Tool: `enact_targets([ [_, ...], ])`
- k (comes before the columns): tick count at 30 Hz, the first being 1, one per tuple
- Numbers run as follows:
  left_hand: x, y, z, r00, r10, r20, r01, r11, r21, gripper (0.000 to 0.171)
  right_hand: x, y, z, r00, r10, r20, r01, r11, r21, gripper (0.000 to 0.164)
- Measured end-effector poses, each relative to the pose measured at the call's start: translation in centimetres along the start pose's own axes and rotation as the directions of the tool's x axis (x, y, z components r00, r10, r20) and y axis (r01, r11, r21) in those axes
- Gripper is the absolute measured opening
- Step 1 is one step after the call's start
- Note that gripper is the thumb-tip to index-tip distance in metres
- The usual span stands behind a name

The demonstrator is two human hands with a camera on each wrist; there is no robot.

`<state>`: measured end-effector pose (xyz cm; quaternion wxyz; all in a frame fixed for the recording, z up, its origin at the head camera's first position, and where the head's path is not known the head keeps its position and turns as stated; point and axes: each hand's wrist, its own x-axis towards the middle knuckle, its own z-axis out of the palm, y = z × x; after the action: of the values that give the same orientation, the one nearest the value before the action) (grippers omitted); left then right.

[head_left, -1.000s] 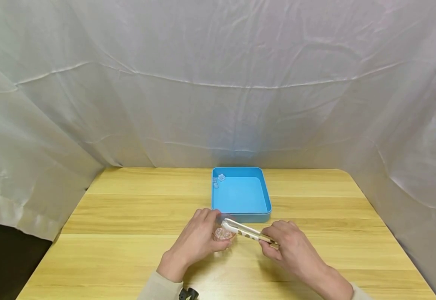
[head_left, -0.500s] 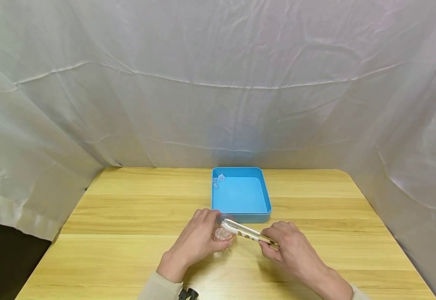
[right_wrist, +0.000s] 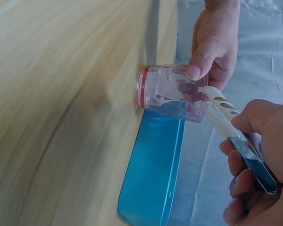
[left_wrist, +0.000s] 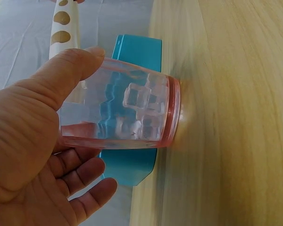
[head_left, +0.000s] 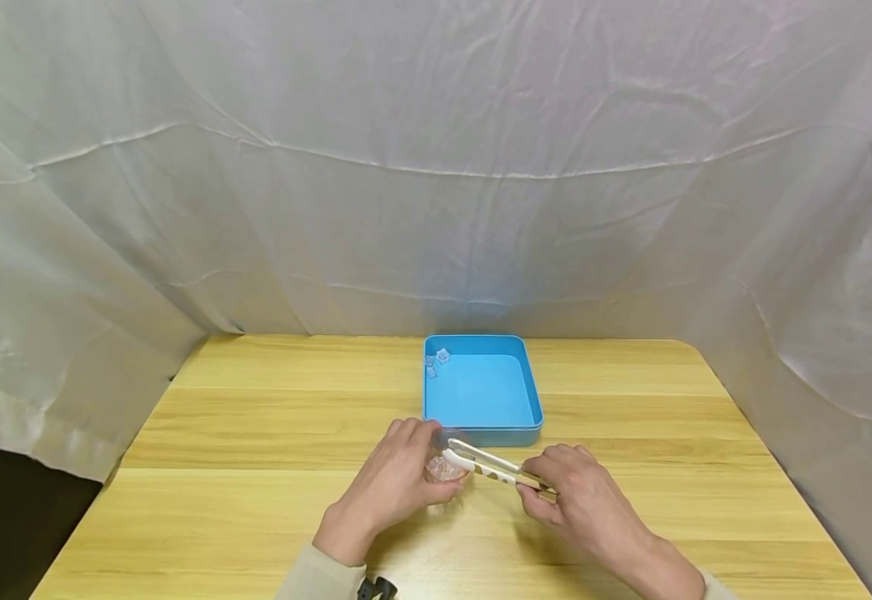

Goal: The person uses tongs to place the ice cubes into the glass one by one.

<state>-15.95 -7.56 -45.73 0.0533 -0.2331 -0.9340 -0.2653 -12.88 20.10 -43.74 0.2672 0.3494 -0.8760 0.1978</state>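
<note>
My left hand [head_left: 391,475] holds a clear, pink-tinted cup [left_wrist: 132,108] upright on the table, thumb on the near side near its rim. Several clear cubes like ice cubes [left_wrist: 139,96] lie in the lower part of the cup. In my right hand [head_left: 582,492] is a pair of tongs [right_wrist: 221,113] with white, brown-spotted arms and a metal handle end. The tongs' tips reach into the cup's mouth, above the cubes. Whether a cube is between the tips is too small to tell.
Just behind the cup stands a square blue tray [head_left: 532,392]. A few clear cubes [head_left: 443,355] lie in its far left corner. The wooden table [head_left: 256,417] is bounded by grey curtains [head_left: 481,208] at the back and both sides.
The tongs' arms have spread slightly apart at the cup's mouth. Both hands, the cup and the blue tray stay almost where they were.
</note>
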Motion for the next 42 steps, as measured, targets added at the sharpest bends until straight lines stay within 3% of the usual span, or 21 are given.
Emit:
enact_targets([
  [23,0.1,0.0,0.0,1.000,0.003,0.005,-0.003,1.000,0.017,0.071,0.2,0.0,0.2,0.999,0.016,-0.032,-0.016,1.000,0.013,0.014],
  [31,0.0,0.0,0.0,1.000,0.016,0.002,-0.016,0.999,0.039,0.076,1.8,0.8,-0.1,0.994,0.112,-0.010,-0.112,0.994,-0.007,0.015],
  [42,-0.2,0.0,-0.1,1.000,0.011,0.010,-0.012,1.000,0.022,0.076,5.3,2.7,1.1,0.964,0.248,0.099,-0.244,0.968,-0.052,0.010],
])
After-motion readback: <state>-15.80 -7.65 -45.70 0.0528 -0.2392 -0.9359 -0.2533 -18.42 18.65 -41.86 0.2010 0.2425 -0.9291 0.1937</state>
